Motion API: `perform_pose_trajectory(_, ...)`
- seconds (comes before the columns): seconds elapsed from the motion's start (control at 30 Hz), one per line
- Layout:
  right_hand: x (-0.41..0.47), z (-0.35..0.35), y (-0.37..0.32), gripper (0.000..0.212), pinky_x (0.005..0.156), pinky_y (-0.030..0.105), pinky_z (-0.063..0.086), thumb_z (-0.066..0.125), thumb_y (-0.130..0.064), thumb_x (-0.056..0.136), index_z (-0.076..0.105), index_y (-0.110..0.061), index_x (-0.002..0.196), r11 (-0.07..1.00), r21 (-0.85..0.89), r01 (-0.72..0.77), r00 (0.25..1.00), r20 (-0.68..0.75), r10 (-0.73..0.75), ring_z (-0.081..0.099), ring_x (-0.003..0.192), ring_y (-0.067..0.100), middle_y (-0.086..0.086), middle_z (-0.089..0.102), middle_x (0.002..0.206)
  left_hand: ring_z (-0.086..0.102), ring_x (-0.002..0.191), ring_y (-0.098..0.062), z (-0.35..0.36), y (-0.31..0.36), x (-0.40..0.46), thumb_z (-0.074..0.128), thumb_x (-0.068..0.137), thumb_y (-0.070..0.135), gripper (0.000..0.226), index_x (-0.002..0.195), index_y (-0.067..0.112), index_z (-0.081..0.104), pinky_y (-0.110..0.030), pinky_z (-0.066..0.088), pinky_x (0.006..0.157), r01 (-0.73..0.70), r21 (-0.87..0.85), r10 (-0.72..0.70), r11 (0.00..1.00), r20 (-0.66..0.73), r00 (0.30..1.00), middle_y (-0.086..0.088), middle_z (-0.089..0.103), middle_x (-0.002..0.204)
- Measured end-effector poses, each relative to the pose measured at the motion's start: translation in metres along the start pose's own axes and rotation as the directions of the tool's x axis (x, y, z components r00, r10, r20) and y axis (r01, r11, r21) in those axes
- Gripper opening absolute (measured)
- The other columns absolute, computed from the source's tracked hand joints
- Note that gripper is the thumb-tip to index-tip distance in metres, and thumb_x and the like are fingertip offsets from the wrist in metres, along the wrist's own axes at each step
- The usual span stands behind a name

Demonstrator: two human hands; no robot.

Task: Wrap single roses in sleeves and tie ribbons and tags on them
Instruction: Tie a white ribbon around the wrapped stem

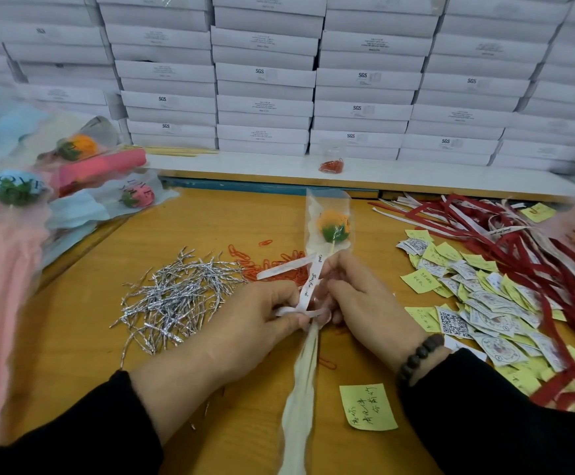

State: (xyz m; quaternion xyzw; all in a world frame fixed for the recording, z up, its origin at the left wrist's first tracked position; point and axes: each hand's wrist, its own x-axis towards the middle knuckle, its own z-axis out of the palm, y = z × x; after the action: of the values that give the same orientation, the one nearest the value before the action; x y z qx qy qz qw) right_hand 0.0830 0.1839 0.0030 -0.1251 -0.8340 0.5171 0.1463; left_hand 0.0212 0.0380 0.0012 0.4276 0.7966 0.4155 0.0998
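— Where the two hands meet, just below the frame's centre, what is being held?

— An orange rose [333,225] in a clear sleeve [327,214], its head pointing toward the top of the frame. A cream wrap [301,385] trails from the grip down to the bottom edge. A white ribbon [310,279] with script on it crosses the stem where the hands meet.

— How are the fingers set?

— The left hand [255,323] has thumb and fingers curled, pinching the ribbon at the stem. The right hand [361,303] is curled around the stem from the other side, fingertips pinching the ribbon's loop. A dark bead bracelet [416,358] sits on the right wrist.

— And around them on the wooden table [210,228]?

— Left of centre, a heap of silver twist ties [176,296]; just above the hands, red paper clips [272,265]. At lower centre lies a yellow note [368,406] with handwriting. Right of the hands spread yellow and white tags [478,296], and beyond them, red ribbons [505,241]. Wrapped roses [73,166] lie at the left edge. White boxes [265,77] are stacked across the top.
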Motion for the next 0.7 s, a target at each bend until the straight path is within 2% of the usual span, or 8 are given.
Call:
perform_pose_trajectory(0.07,0.0009,-0.0006,0.0020,0.033,0.057,0.021,0.045,0.035,0.007,0.085,0.049,-0.022,0.085,0.997,-0.075,0.022,0.999,-0.026,-0.024,0.058,0.062,0.010,0.001,0.061,0.084,0.032,0.055,-0.004,0.0000,-0.0006,0.0004,0.065,0.086,0.020,0.022,0.072,0.006,0.055,-0.019,0.027,0.052,0.002,0.012,-0.002,1.000,-0.011,1.000,0.005,0.042,0.060)
perform_pose_trajectory(0.17,0.0010,-0.0023,0.0027,0.037,0.074,0.028,0.047,0.036,0.008,0.084,0.050,-0.025,0.090,0.973,-0.216,0.077,0.997,-0.001,-0.079,0.057,0.080,0.011,-0.003,0.063,0.089,0.035,0.057,-0.008,-0.0019,-0.0022,0.0011,0.065,0.085,0.020,0.024,0.073,0.002,0.056,-0.021,0.030,0.055,0.007,0.000,-0.007,1.000,-0.017,1.000,0.000,0.044,0.062)
perform_pose_trajectory(0.27,-0.0007,-0.0020,0.0013,0.040,0.072,0.021,0.045,0.038,0.010,0.083,0.052,-0.027,0.090,0.979,-0.182,0.093,0.995,0.035,-0.088,0.059,0.081,0.006,-0.009,0.065,0.083,0.052,0.066,-0.027,-0.0038,-0.0048,0.0030,0.067,0.083,0.017,0.021,0.072,0.001,0.058,-0.036,0.044,0.065,0.025,-0.059,-0.028,0.998,-0.050,0.998,-0.018,0.059,0.073)
perform_pose_trajectory(0.33,-0.0022,-0.0013,-0.0008,0.040,0.073,0.018,0.047,0.039,0.014,0.080,0.056,-0.022,0.089,0.987,-0.128,0.096,0.994,0.062,-0.088,0.061,0.076,0.003,-0.009,0.066,0.078,0.050,0.063,-0.024,-0.0047,-0.0055,0.0036,0.069,0.081,0.015,0.020,0.069,0.003,0.059,-0.034,0.042,0.063,0.031,-0.090,-0.039,0.995,-0.093,0.995,-0.023,0.059,0.072)
perform_pose_trajectory(0.4,-0.0038,-0.0010,-0.0030,0.038,0.080,0.026,0.051,0.040,0.016,0.078,0.059,-0.016,0.088,0.990,-0.090,0.108,0.991,0.094,-0.099,0.063,0.077,0.008,-0.004,0.066,0.077,0.043,0.059,-0.017,-0.0056,-0.0069,0.0039,0.070,0.080,0.013,0.020,0.067,0.003,0.060,-0.030,0.035,0.058,0.035,-0.087,-0.045,0.996,-0.119,0.992,-0.022,0.053,0.066)
perform_pose_trajectory(0.57,-0.0074,0.0001,-0.0070,0.036,0.085,0.038,0.051,0.043,0.015,0.074,0.061,-0.015,0.082,0.985,-0.096,0.145,0.978,0.165,-0.128,0.063,0.079,0.016,0.000,0.066,0.076,0.038,0.057,-0.016,-0.0037,-0.0082,0.0043,0.070,0.080,0.013,0.017,0.071,0.001,0.062,-0.029,0.030,0.056,0.057,-0.070,-0.066,0.996,-0.133,0.989,-0.010,0.048,0.062)
perform_pose_trajectory(0.7,-0.0074,0.0012,-0.0055,0.022,0.085,0.048,0.048,0.048,0.007,0.078,0.056,-0.011,0.090,0.984,-0.063,0.168,0.972,0.177,-0.155,0.062,0.082,0.023,0.006,0.068,0.082,0.049,0.067,-0.017,-0.0027,-0.0057,0.0044,0.072,0.077,0.013,0.018,0.063,0.014,0.061,-0.029,0.038,0.063,0.054,-0.032,-0.058,0.998,-0.122,0.991,-0.003,0.054,0.073)
